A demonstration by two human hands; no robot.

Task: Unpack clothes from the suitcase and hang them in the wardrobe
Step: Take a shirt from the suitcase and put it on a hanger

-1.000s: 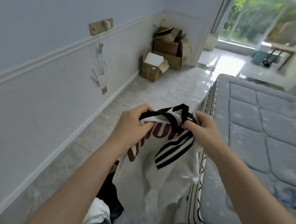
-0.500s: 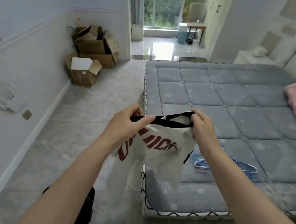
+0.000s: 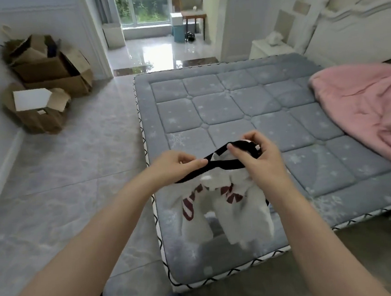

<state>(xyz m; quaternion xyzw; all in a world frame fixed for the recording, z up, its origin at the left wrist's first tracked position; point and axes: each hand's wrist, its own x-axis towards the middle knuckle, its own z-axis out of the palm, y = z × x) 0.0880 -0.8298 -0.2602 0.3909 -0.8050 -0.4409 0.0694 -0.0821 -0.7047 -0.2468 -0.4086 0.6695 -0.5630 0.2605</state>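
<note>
White T-shirt [image 3: 238, 205] with black collar and red lettering, held up by the collar over the near left corner of a grey quilted mattress [image 3: 245, 107], body hanging limp and blurred below. Left hand [image 3: 178, 164] pinching the black collar band at its left end, thumb against curled fingers. Right hand [image 3: 258, 157] gripping the collar's right end, fingers curled round it, slightly higher and farther out than the left. Pink blanket [image 3: 367, 108] bunched on the mattress's right side. Cardboard boxes [image 3: 46, 82] stacked against the left wall on grey marble floor [image 3: 71, 175].
</note>
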